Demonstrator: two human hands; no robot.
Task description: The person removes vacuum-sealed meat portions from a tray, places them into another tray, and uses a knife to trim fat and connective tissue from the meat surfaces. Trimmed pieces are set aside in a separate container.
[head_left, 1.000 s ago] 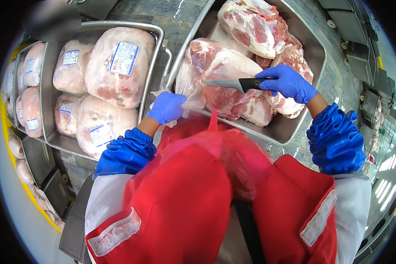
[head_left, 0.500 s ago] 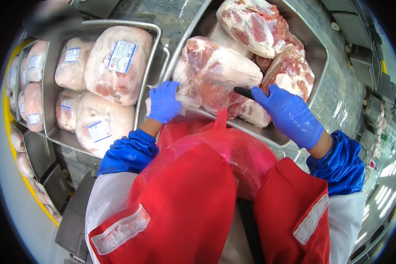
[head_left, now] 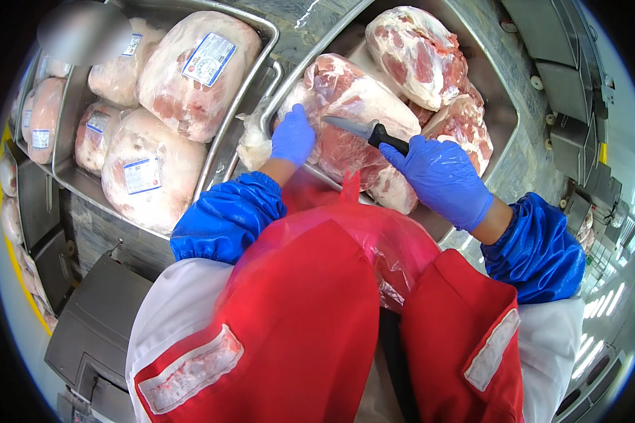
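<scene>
A worker's right hand (head_left: 448,180), in a blue glove, closes around the black handle of a knife (head_left: 363,130) above a steel tub (head_left: 499,92) of unwrapped meat. The blade points toward the tub's left side, over a large pale-and-red cut (head_left: 353,95) lying inside along that side; whether steel meets flesh cannot be told. The gloved left hand (head_left: 293,137) is at the tub's near-left edge, fingers bent at the end of the same cut; whether they pinch anything is unclear. Crumpled clear plastic (head_left: 254,144) bunches just outside the tub's left rim, beside that hand. A marbled cut (head_left: 416,56) sits at the tub's far end, and another red cut (head_left: 462,130) leans near its right wall. To the left of the tub stands a metal bin (head_left: 243,106) with large plastic-wrapped pieces (head_left: 183,92) bearing blue-edged white labels (head_left: 209,60). The worker's red apron (head_left: 296,317) fills the space at the near side of the tub, between blue sleeve covers (head_left: 226,218).
</scene>
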